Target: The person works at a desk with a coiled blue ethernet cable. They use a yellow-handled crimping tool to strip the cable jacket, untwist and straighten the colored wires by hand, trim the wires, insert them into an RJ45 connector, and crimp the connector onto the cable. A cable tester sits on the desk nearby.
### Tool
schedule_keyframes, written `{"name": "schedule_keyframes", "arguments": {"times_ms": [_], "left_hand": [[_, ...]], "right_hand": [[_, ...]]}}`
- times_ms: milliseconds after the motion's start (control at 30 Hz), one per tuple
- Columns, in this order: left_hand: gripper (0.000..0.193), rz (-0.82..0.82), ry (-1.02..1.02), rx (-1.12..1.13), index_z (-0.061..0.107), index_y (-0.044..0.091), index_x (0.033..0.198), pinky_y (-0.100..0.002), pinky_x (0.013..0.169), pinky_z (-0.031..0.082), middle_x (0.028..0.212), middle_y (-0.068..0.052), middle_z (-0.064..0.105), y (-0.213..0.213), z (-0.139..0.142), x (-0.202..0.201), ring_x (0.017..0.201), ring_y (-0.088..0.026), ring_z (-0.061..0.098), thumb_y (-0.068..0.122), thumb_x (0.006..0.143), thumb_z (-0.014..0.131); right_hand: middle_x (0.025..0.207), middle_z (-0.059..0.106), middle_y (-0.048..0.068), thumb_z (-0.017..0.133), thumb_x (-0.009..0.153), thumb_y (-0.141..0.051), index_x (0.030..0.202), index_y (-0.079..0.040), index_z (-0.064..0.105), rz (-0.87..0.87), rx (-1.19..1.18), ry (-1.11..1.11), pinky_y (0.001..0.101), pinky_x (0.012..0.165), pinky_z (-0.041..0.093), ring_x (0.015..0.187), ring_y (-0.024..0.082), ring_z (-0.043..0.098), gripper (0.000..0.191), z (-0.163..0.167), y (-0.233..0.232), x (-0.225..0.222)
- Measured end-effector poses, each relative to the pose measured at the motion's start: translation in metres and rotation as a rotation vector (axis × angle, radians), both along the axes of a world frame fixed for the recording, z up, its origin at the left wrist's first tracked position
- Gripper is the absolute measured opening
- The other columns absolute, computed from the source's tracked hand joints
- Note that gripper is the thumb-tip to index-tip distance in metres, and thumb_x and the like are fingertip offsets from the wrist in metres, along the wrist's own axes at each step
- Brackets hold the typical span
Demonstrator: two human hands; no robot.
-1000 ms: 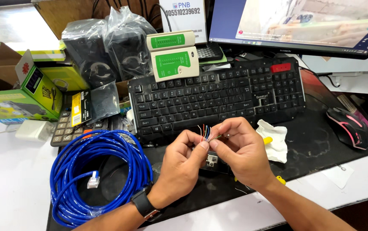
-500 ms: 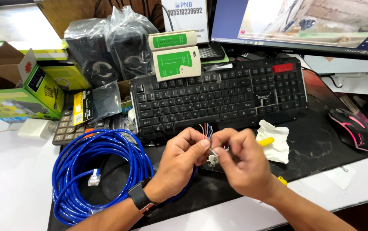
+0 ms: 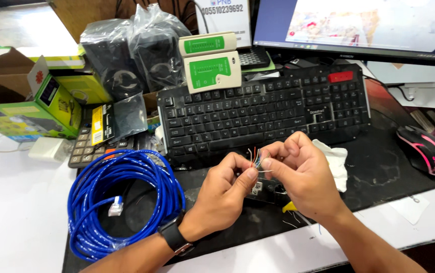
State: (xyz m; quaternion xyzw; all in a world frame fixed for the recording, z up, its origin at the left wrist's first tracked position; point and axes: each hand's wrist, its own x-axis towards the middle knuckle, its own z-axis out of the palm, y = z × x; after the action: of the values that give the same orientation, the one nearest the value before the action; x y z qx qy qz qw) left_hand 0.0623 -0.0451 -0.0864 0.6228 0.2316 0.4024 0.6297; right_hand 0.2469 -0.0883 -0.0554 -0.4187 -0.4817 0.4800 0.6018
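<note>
Both hands meet over the black mat, just in front of the keyboard.

Left hand: fingers pinched narrow on the cable end, thumb against forefinger. Black watch on that wrist.

Right hand: fingers pinched tight on the loose wires, thin coloured strands fanning up from between the two pinches. Fingertips of both hands touch or nearly touch at the strands.

Under the hands, partly hidden: a dark tool with a yellow bit poking out below the right hand; can't tell what it is.

Blue cable coil lies left of the left fingers, on the worktop; a clear plug rests inside the coil. Can't see where the coil runs into the hands.

White cloth just right of the right fingers, partly behind the hand. Black and pink mouse well off to the right.

Beyond the fingers:
- two green and cream testers propped at the keyboard's far edge
- monitor behind the keyboard, screen on

Containers, far left of the fingers:
- clear plastic bag wrapping two black speakers
- green and yellow box, flap open, contents not visible
- brown carton behind it, inside not visible

Calculator sits between the box and the coil, a small packet lying over its far end.
</note>
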Motion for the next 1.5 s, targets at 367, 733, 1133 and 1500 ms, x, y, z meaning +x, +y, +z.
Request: {"name": "schedule_keyframes", "arguments": {"times_ms": [367,733,1133,1500], "left_hand": [[0.014,-0.175,-0.275,-0.255,0.055,0.000,0.109,-0.024,0.062,0.038,0.084,0.000,0.055,0.005,-0.015,-0.001,0.071,-0.006,0.044,0.013,0.104,0.058],[0.014,-0.191,-0.303,-0.275,0.056,-0.001,0.109,-0.025,0.064,0.040,0.085,-0.001,0.057,0.007,-0.010,-0.005,0.071,-0.007,0.046,0.011,0.102,0.057],[0.013,-0.072,-0.151,-0.136,0.057,0.001,0.107,-0.020,0.054,0.032,0.084,0.005,0.057,0.003,-0.005,-0.003,0.066,0.001,0.041,0.008,0.098,0.064],[0.013,-0.066,-0.194,-0.182,0.057,0.001,0.104,-0.022,0.058,0.038,0.078,0.004,0.055,0.005,-0.008,-0.002,0.066,-0.002,0.045,0.013,0.100,0.063]], "right_hand": [[0.104,0.065,0.014,0.068,0.091,0.005,0.096,-0.008,0.038,0.023,0.023,0.011,0.0304,0.079,0.052,0.089,0.013,0.060,0.033,-0.004,0.001,0.003],[0.105,0.066,0.015,0.067,0.091,0.005,0.099,-0.006,0.041,0.019,0.023,0.001,0.0300,0.078,0.053,0.087,0.014,0.062,0.030,-0.002,0.002,0.003],[0.104,0.067,0.015,0.067,0.091,0.006,0.100,-0.006,0.042,0.013,0.057,-0.001,0.0312,0.081,0.055,0.092,0.015,0.065,0.030,-0.002,0.002,0.002],[0.103,0.067,0.016,0.067,0.093,0.006,0.101,-0.004,0.043,-0.001,0.074,-0.047,0.0312,0.081,0.054,0.089,0.015,0.063,0.028,-0.004,0.002,0.003]]}}
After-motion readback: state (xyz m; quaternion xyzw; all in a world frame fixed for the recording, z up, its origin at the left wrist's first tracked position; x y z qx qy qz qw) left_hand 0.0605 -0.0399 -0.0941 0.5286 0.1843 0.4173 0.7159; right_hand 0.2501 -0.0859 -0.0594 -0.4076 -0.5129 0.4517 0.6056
